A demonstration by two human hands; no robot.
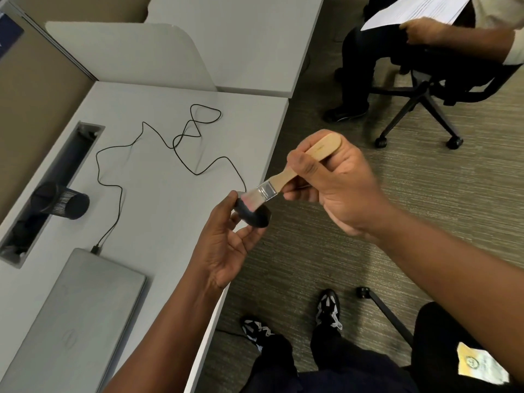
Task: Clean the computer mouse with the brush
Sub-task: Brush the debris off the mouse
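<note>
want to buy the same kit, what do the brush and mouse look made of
Brush: pale bare wood handle, seemingly unvarnished; shiny metal band, which glints; light bristles, natural or synthetic unclear. Mouse: dark, matte, smooth curved shell, likely plastic.

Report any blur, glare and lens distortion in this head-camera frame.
Head view: the pale bristles of the wooden-handled brush smear with motion blur against the black computer mouse; its metal ferrule glints; wide-angle distortion bows the grey desk edges; even soft lighting, faint shadows; the silver closed laptop stays sharp.
</note>
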